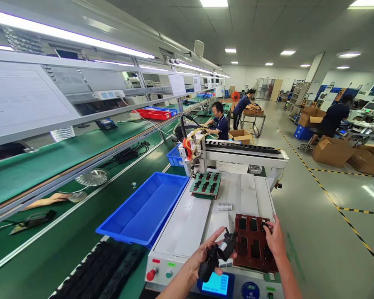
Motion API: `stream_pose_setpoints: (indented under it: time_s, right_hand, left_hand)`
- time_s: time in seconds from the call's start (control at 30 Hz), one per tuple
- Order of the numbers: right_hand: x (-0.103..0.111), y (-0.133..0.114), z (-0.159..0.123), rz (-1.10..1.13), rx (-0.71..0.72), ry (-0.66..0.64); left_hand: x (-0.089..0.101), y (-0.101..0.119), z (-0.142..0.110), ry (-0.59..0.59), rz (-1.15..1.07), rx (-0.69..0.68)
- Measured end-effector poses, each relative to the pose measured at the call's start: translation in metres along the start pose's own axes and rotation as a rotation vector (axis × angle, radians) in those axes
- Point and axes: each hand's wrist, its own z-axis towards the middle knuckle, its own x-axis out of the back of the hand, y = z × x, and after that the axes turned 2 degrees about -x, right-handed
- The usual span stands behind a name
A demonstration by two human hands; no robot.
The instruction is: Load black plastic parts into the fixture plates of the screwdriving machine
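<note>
My left hand (195, 262) is palm up over the front of the white machine bed. Its fingers are curled round black cylindrical parts (226, 246) that look like small pumps or motors, one with a white label. My right hand (274, 237) is at the top right slot of a reddish-brown fixture plate (247, 262). Its thumb and fingers pinch a black piece (264, 224) there, partly hidden by the fingers. Rectangular openings cover the plate, some with dark contents. Farther back on the bed, a green fixture (206, 185) carries several black parts.
A gantry head with a red tool (187, 148) stands behind the green fixture. Left of the bed are a blue tray (143, 207) and black trays (96, 270). The front panel has a red button (151, 274) and a lit screen (215, 284). Other people work farther off; a hand (54, 199) shows at left.
</note>
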Motion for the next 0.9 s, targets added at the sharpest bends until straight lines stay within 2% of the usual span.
stream_pose_setpoints:
  time_s: [0.13, 0.3, 0.4, 0.6, 0.9]
  right_hand:
    - [0.012, -0.044, -0.004, 0.105, -0.04, 0.013]
    - [0.015, -0.124, -0.036, 0.476, -0.2, -0.302]
    - [0.01, -0.155, -0.055, 0.525, -0.206, -0.384]
    - [0.006, -0.171, -0.072, 0.576, -0.269, -0.476]
    - [-0.007, -0.176, -0.08, 0.506, -0.212, -0.482]
  left_hand:
    - [0.001, -0.008, 0.007, 0.059, 0.061, -0.013]
    - [-0.004, -0.026, 0.023, 0.218, 0.221, 0.067]
    - [-0.016, -0.032, 0.034, 0.193, 0.229, 0.106]
    - [-0.036, -0.031, 0.044, 0.073, 0.192, 0.072]
    - [-0.027, -0.039, 0.034, 0.139, 0.208, 0.119]
